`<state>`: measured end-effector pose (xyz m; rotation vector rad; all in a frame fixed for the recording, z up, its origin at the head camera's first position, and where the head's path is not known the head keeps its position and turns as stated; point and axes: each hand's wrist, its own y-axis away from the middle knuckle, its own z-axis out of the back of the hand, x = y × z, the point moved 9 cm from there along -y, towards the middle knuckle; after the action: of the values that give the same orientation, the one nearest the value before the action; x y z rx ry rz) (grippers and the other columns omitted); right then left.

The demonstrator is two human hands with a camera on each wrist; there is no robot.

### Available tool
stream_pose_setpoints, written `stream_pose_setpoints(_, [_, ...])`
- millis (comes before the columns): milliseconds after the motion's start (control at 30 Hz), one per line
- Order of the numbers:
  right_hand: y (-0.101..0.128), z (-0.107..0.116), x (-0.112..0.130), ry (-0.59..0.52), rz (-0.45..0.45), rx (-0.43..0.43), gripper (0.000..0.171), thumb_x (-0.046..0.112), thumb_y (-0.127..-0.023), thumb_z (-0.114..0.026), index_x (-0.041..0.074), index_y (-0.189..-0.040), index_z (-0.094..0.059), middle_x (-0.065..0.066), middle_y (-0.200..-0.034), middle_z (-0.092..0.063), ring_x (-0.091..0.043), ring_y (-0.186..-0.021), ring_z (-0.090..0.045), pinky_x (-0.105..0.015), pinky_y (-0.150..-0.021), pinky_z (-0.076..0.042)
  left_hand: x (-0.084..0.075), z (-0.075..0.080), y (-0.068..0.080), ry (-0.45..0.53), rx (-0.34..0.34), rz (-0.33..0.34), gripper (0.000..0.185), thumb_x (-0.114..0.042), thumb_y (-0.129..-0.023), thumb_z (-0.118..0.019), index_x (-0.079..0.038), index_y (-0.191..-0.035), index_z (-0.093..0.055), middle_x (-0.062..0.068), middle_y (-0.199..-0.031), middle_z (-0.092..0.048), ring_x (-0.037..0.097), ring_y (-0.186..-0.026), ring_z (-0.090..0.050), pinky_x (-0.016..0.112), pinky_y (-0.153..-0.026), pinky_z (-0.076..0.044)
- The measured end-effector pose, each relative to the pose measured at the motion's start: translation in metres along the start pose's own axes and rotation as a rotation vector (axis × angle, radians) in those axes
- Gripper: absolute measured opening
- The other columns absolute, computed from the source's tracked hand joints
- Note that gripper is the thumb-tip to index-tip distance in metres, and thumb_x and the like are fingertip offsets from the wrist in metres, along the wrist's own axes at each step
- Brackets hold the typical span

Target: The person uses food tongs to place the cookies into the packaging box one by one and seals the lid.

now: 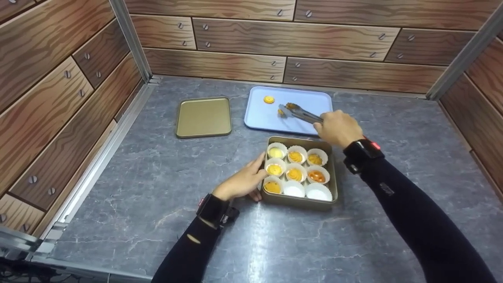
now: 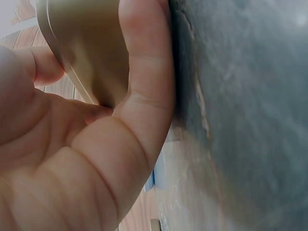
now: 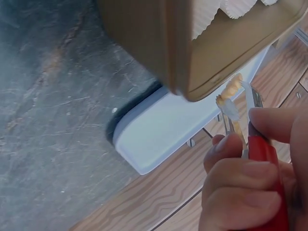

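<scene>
Wood-patterned panels (image 1: pixel 243 35) surround a grey tabletop (image 1: pixel 196 177). Over one blue tray (image 1: pixel 314 103), the pastry (image 1: pixel 290 105), one piece or two, I cannot tell, lies ahead and left of the nearer right hand (image 1: pixel 340 127), along the long axis of one pair of tongs (image 1: pixel 306 115) that its grip encircles; the left hand (image 1: pixel 243 182) leaves its grip unclenched against one gold tin (image 1: pixel 294 201). Nine paper cups (image 1: pixel 318 192): seven filled, two bare. One separate biscuit (image 1: pixel 268 100); one lid (image 1: pixel 203 117).

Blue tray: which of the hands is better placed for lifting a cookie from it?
Probably the right hand: it holds the tongs, tips at a cookie over the blue tray, while the left hand touches the tin.
</scene>
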<state>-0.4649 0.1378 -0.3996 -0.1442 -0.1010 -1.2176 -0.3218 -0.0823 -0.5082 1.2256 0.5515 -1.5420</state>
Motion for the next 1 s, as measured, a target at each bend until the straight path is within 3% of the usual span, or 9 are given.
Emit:
stream_pose_setpoints(267, [0.028, 0.013, -0.023, -0.094, 0.039, 0.008, 0.040, 0.038, -0.108, -0.054, 0.003, -0.116, -0.072, -0.011, -0.080, -0.064, -0.025, -0.062, -0.055, -0.038, -0.049, -0.046, -0.001, -0.003, -0.001, 0.001, 0.004, 0.012, 0.072, -0.037, -0.113, -0.044, -0.029, -0.172, -0.005, 0.012, -0.179, -0.011, 0.023, -0.065, -0.068, 0.036, -0.059, -0.065])
stream_pose_setpoints(567, [0.113, 0.044, -0.037, -0.139, 0.194, -0.102, 0.031, 0.034, -0.107, -0.064, 0.010, -0.123, -0.075, 0.006, -0.062, -0.050, -0.010, -0.047, -0.041, -0.027, -0.037, -0.037, -0.003, -0.002, -0.001, 0.003, 0.008, 0.005, 0.073, -0.036, -0.113, -0.045, -0.027, -0.173, -0.004, 0.014, -0.178, -0.010, 0.023, -0.066, -0.068, 0.036, -0.059, -0.065])
stream_pose_setpoints(800, [0.171, 0.034, -0.035, -0.184, 0.343, -0.088, 0.033, 0.022, -0.101, -0.074, 0.011, -0.132, -0.074, 0.019, -0.060, -0.044, 0.004, -0.043, -0.033, -0.017, -0.032, -0.033, 0.000, 0.000, -0.001, -0.005, 0.004, 0.003, 0.073, -0.036, -0.113, -0.044, -0.026, -0.173, -0.003, 0.014, -0.178, -0.010, 0.025, -0.066, -0.069, 0.037, -0.059, -0.066])
stream_pose_setpoints(1000, [0.196, 0.024, -0.034, -0.126, 0.483, -0.128, 0.036, 0.019, -0.093, -0.083, 0.017, -0.128, -0.077, 0.024, -0.065, -0.042, 0.008, -0.051, -0.030, -0.015, -0.040, -0.033, 0.001, 0.000, 0.000, -0.006, 0.001, 0.002, 0.072, -0.034, -0.113, -0.043, -0.025, -0.173, -0.004, 0.013, -0.179, -0.009, 0.025, -0.066, -0.069, 0.038, -0.059, -0.066])
